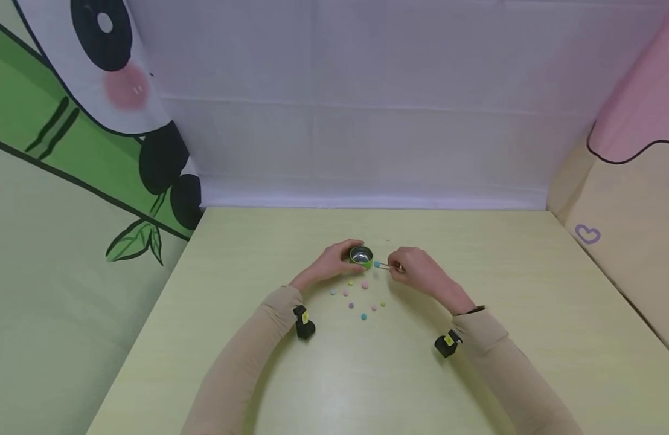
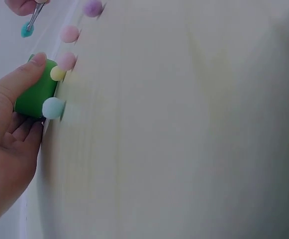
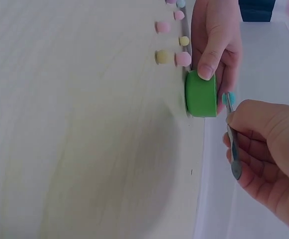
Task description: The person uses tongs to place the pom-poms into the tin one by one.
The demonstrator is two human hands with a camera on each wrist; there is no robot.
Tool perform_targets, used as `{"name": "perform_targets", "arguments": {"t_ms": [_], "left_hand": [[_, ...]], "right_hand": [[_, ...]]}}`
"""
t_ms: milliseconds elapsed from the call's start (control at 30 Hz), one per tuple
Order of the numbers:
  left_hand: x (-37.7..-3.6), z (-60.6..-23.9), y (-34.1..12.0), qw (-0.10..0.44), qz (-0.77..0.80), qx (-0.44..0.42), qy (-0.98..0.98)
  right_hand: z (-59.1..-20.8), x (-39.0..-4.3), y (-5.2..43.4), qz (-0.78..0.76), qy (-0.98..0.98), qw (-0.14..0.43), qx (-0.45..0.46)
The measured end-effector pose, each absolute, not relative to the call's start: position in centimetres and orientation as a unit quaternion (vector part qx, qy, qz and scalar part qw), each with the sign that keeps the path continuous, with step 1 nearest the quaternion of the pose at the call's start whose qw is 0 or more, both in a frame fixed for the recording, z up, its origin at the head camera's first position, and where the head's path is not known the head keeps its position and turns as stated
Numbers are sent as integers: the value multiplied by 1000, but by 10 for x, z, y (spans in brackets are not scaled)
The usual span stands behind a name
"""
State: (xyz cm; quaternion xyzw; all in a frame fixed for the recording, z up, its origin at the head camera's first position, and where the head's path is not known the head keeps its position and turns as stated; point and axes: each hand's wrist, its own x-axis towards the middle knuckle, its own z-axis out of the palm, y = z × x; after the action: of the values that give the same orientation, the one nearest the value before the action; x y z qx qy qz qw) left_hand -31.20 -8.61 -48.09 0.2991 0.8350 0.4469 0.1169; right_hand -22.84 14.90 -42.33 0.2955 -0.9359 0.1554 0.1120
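Note:
A small round green tin (image 3: 201,94) with a silvery inside stands on the table, its top facing up in the head view. My left hand (image 1: 333,261) grips it from the left, thumb on the near side and fingers around the far side. In my right hand (image 1: 420,269) I pinch metal tweezers (image 3: 233,144). Their tips hold a teal pom-pom (image 2: 27,30), just right of the tin's rim and apart from it in the head view. Several loose pom-poms lie nearer to me, among them a pink one (image 1: 364,284) and a purple one (image 1: 351,306).
The pale wooden table (image 1: 269,241) ends at a white cloth backdrop (image 1: 367,151). Printed cloth walls stand to the left and right. More pom-poms, one teal (image 1: 364,316) and one yellow (image 1: 383,304), lie between my forearms.

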Motion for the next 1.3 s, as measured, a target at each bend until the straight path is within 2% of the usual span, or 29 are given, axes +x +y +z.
{"name": "perform_targets", "arguments": {"t_ms": [700,1300], "left_hand": [[-309,-487,-87,121,444,305,834],[-308,-483,-92,116,438,309,836]], "right_hand": [[-422,-252,130,160,-950,60,261],[-417,-255,123,166,-950,51,259]]}}
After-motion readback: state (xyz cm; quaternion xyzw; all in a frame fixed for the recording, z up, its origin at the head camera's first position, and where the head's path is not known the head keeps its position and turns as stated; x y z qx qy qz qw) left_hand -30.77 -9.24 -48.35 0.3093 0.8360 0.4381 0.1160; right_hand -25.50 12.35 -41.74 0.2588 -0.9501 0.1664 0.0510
